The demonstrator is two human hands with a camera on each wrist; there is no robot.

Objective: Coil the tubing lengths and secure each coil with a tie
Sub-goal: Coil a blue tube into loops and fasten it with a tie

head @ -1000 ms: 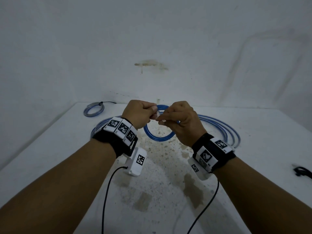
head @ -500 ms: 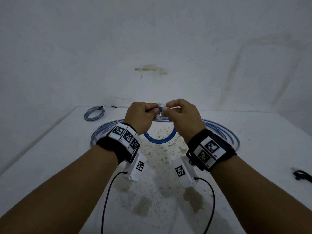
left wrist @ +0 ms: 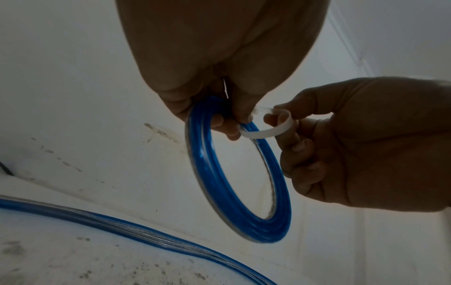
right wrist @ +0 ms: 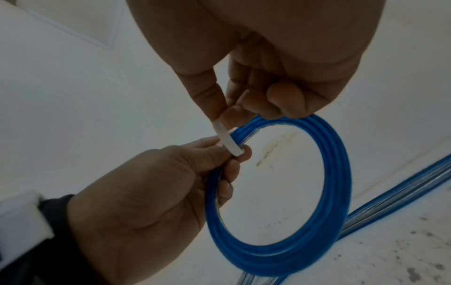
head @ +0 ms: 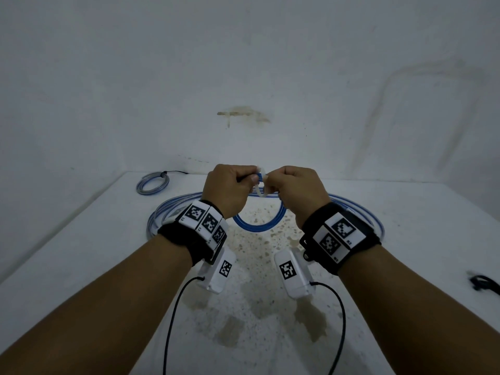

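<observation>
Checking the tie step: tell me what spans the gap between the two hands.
A white plastic tie strip arcs from the left hand to the right hand, beside the blue tubing coil; clearest in the left wrist view.

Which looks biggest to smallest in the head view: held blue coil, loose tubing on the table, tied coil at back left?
1. loose tubing
2. and 3. held blue coil and tied coil look alike; the tied one lies farther off, so unsure.
</observation>
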